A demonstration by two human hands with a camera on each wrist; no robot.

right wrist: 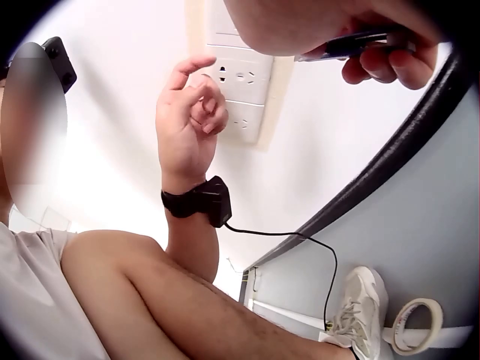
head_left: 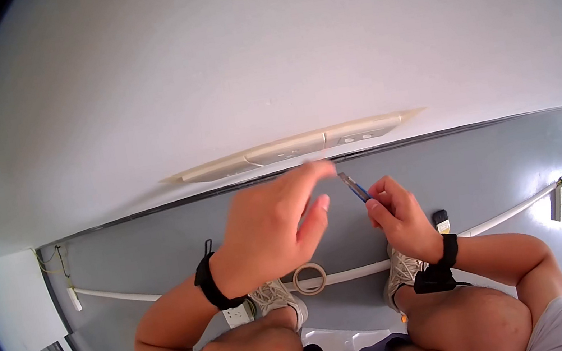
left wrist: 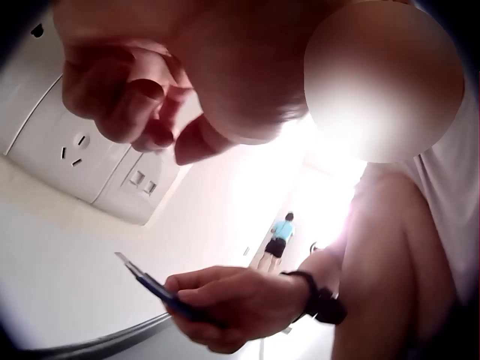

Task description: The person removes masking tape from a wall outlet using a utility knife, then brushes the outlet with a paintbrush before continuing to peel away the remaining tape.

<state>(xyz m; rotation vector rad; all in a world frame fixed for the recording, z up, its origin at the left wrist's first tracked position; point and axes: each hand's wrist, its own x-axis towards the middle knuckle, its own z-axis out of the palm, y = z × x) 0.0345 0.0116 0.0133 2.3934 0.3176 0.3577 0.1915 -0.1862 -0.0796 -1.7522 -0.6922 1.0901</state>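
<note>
My right hand [head_left: 404,219] grips a blue utility knife [head_left: 355,187], its blade out and pointing up and to the left. The left hand [head_left: 266,225] is raised beside the blade tip with nothing in it; its index finger reaches forward and the other fingers bend loosely, as the right wrist view shows. Beyond both hands, a long white socket panel [head_left: 291,148] is fixed low on the wall. Cream tape [head_left: 411,114] borders the panel on the wall.
A roll of cream tape [right wrist: 397,330] rests on the grey floor between the shoes, beside a white cable cover [head_left: 354,274]. A dark-topped brush [head_left: 441,221] lies beyond the right wrist. A white power strip [head_left: 237,316] is near the left shoe. Another person [left wrist: 280,236] stands far behind.
</note>
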